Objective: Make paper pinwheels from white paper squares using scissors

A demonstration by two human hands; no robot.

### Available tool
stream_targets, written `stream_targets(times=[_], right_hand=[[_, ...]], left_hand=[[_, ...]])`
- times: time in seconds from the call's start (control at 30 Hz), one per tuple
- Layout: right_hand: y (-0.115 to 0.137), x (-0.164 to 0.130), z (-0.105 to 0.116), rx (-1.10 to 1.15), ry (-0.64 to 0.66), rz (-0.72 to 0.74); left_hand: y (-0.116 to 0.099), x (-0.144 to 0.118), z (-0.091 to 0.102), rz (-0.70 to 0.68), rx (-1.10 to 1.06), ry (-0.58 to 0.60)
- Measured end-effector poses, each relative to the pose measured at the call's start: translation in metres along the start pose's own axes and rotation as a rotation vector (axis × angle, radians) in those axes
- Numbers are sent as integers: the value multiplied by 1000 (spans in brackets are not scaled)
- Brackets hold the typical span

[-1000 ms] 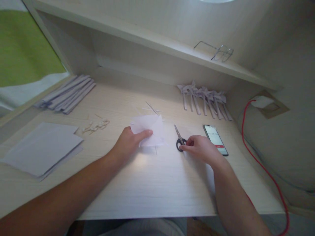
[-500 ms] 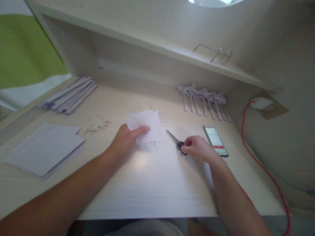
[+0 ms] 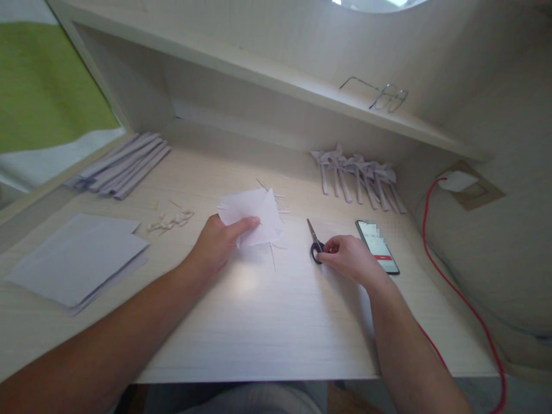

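Note:
My left hand [image 3: 219, 242] pinches a folded white paper piece [image 3: 255, 215] at the desk's middle, thumb on top, with the paper lifted slightly off the surface. My right hand [image 3: 351, 259] grips the black handles of a small pair of scissors [image 3: 314, 240] that lie on the desk, blades pointing away from me. The scissors sit about a hand's width to the right of the paper. A few thin paper slivers lie around and below the paper.
A phone [image 3: 377, 245] with a lit screen lies just right of my right hand. Finished paper pinwheels [image 3: 360, 178] line the back right. Folded strips [image 3: 123, 167], a sheet stack [image 3: 77, 261], small scraps [image 3: 170, 221], glasses [image 3: 383, 94] on the shelf, a red cable [image 3: 459, 287].
The scissors swung left with their blades half a second ago and now point away again. My left hand has lifted and turned the paper slightly to the left.

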State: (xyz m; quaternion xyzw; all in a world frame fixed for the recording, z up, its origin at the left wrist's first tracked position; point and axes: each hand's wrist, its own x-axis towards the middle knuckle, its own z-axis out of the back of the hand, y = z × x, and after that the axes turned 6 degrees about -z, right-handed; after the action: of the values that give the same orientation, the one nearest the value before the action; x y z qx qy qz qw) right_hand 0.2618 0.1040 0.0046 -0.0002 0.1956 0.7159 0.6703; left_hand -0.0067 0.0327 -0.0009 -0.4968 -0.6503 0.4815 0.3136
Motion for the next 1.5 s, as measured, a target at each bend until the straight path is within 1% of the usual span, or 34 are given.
stream_targets(times=[0.13,0.43,0.63,0.77,0.93,1.07,1.1,1.27,1.37,1.5], right_hand=[[-3,2,0,-29,4,-24],[-9,12,1,33,75,-39],[-12,15,1,71,48,-42],[-11,15,1,161,22,-27],[-2,8,5,348,18,47],[7,0,4,669,76,139],[8,-2,3,720,95,151],[14,-8,0,725,181,114],[17,-10,0,741,234,151],[20,-15,0,687,309,198]], left_hand=[[-1,-1,-1,-2,14,-14],[-4,-1,-2,12,15,-34],[-4,-1,-2,11,33,-38],[-4,-1,-2,9,51,-35],[-3,-1,-2,16,43,-42],[-3,-1,-1,19,63,-40],[-2,-1,-1,19,63,-36],[-3,-1,-1,2,40,-30],[-4,-2,-1,17,48,-42],[-4,-1,-2,8,18,-12]])
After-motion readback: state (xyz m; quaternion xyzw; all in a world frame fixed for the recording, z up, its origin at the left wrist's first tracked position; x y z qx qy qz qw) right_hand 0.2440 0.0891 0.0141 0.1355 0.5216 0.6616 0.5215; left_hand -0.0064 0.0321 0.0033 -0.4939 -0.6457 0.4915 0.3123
